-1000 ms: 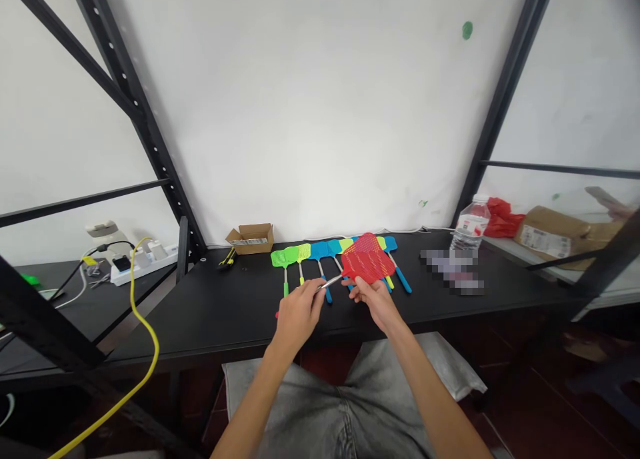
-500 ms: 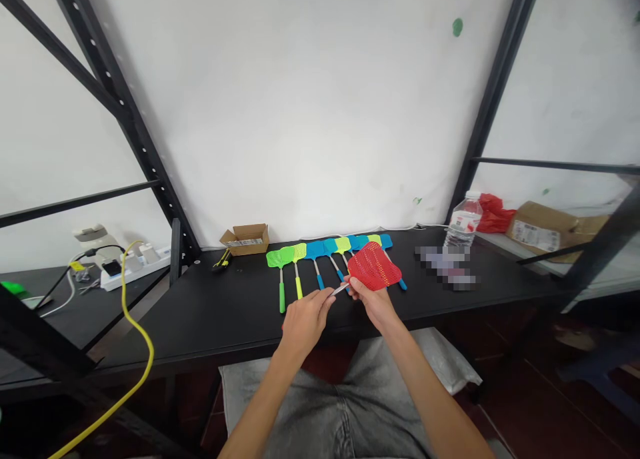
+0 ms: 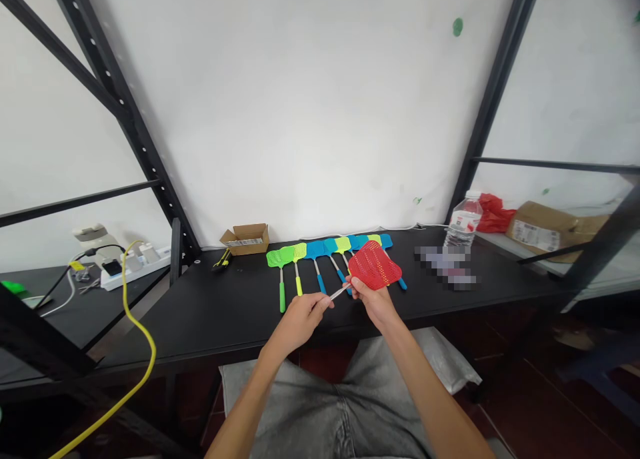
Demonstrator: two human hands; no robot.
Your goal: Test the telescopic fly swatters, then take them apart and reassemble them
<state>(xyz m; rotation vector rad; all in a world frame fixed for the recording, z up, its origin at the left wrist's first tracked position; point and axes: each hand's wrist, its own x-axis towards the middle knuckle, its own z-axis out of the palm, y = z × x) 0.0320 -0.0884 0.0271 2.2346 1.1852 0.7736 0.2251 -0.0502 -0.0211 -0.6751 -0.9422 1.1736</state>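
A swatter row (image 3: pixel 329 247) looks laid out near the surface's (image 3: pixel 200 312) back edge, while left grip (image 3: pixel 303 316) and right grip (image 3: pixel 375 304) clasp the red swatter (image 3: pixel 374 266) (not yet down).

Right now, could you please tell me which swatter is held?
The red swatter, held by the left hand and the right hand; the other swatters, green, yellow or blue, lie on the table.

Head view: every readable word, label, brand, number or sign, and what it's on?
Nothing legible.
Bottle: label print too small to read.
Small open box: label too small to read.
Larger carton, right: white label, too blurred to read.
Pixelated patch: masked, unreadable.
Red fly swatter: no lettering visible.
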